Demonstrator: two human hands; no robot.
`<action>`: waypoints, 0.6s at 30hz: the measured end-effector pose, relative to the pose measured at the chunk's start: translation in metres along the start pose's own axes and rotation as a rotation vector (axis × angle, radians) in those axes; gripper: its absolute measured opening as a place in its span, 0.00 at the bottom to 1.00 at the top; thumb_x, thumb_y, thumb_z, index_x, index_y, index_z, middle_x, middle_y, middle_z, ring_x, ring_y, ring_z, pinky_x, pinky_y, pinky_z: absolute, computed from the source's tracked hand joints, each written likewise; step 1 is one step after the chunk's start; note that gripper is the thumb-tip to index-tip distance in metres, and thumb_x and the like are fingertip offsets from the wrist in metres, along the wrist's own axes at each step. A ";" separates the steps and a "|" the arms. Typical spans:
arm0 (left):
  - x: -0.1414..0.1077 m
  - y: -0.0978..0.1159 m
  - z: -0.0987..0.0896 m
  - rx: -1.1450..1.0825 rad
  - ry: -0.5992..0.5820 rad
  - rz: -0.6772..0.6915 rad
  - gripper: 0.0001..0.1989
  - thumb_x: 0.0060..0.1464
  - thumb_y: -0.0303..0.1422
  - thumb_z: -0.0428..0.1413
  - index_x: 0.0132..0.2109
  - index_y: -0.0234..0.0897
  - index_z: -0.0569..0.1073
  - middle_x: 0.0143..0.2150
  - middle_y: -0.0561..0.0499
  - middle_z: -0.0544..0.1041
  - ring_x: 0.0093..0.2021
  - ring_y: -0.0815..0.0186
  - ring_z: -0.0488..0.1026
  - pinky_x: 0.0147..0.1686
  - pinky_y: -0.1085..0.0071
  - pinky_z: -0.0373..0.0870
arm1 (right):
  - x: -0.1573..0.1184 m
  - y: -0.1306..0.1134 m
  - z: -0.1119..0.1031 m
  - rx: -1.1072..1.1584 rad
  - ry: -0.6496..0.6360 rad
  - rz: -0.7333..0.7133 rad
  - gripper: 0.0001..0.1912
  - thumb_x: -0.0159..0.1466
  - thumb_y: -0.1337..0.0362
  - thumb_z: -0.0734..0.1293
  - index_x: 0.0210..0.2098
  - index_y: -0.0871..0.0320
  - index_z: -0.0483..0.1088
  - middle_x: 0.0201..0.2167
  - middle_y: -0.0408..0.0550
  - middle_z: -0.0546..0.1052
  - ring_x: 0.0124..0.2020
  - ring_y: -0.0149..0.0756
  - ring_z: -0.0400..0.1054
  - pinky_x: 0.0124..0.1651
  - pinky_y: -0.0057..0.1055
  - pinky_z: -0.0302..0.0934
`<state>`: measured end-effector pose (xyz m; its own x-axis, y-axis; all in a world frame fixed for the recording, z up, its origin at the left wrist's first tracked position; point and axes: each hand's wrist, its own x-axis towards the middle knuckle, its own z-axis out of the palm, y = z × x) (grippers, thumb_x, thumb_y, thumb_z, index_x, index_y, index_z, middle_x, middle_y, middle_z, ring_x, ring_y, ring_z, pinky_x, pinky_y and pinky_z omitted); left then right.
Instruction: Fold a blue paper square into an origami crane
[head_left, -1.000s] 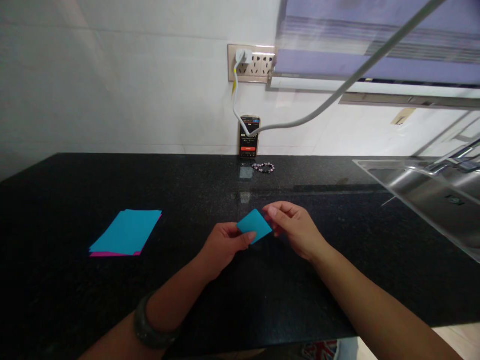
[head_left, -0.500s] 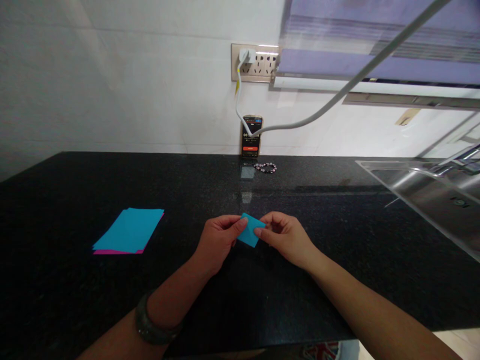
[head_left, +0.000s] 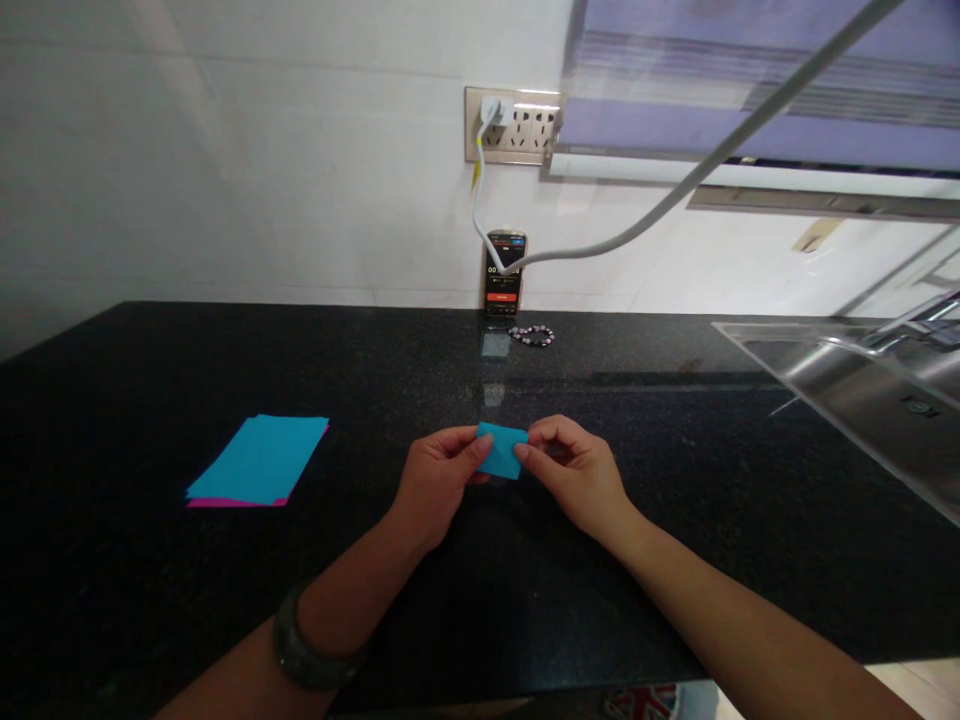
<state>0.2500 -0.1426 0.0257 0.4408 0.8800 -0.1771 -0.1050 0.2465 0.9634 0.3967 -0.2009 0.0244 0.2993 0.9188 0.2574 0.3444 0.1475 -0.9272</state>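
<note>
A small folded piece of blue paper [head_left: 502, 453] is held between both hands, above the dark countertop near its front. My left hand [head_left: 439, 480] pinches its left side, the thumb lying on the face of the paper. At the right edge, my right hand [head_left: 574, 467] grips it between thumb and fingers. The fingertips behind the paper are partly hidden. To the left, a stack of blue sheets [head_left: 259, 460] lies on the counter, with pink paper [head_left: 236, 503] showing beneath it.
A phone [head_left: 504, 280] leans upright against the wall, a beaded strap [head_left: 534, 336] beside its foot. A white cable [head_left: 622, 238] runs from the wall socket [head_left: 525, 130] across the upper view. The steel sink [head_left: 862, 390] is at the right of the black countertop [head_left: 360, 370].
The small blue paper has turned from a tilted position to nearly level between the hands. My right hand has shifted slightly, still pinching the paper's right side.
</note>
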 end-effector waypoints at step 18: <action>-0.002 0.004 -0.001 0.046 -0.071 0.013 0.15 0.48 0.37 0.55 0.41 0.34 0.74 0.31 0.49 0.75 0.30 0.67 0.70 0.30 0.71 0.68 | -0.002 0.000 -0.006 -0.290 -0.027 -0.463 0.12 0.57 0.69 0.63 0.39 0.52 0.71 0.35 0.47 0.71 0.36 0.33 0.66 0.36 0.32 0.63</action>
<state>0.2484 -0.1428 0.0295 0.5019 0.8516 -0.1513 -0.0706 0.2146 0.9741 0.4012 -0.2045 0.0254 0.0369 0.7915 0.6101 0.6675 0.4348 -0.6044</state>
